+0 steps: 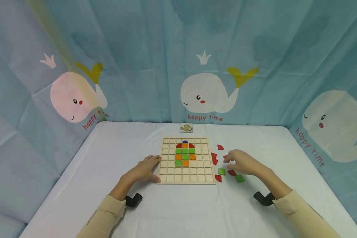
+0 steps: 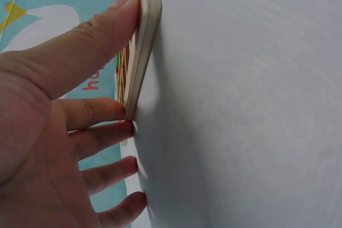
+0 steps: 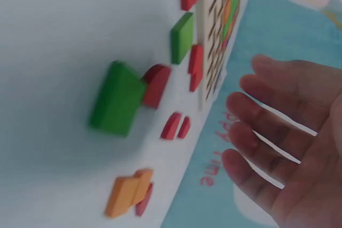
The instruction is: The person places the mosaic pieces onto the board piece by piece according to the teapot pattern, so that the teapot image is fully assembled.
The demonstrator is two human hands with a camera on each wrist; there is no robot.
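A wooden grid board [image 1: 200, 172] lies flat on the table, with colored tiles in its upper middle cells. A blue half-round tile [image 1: 185, 141] tops the pattern of red, orange and green tiles. My left hand [image 1: 145, 168] touches the board's left edge, fingers spread and thumb [image 2: 101, 38] near its front corner. Over the loose pieces right of the board hovers my right hand [image 1: 242, 162], fingers loosely bent, holding nothing. Below it lie a green square [image 1: 239, 178], another green square [image 1: 221, 171] and a red quarter-round [image 1: 232, 172].
More red pieces [image 1: 218, 178] lie along the board's right side. Orange squares [image 3: 120, 197] show in the right wrist view; my right hand hides them in the head view. A small picture card [image 1: 186, 127] lies behind the board. A whale-print curtain [image 1: 142, 92] surrounds the table.
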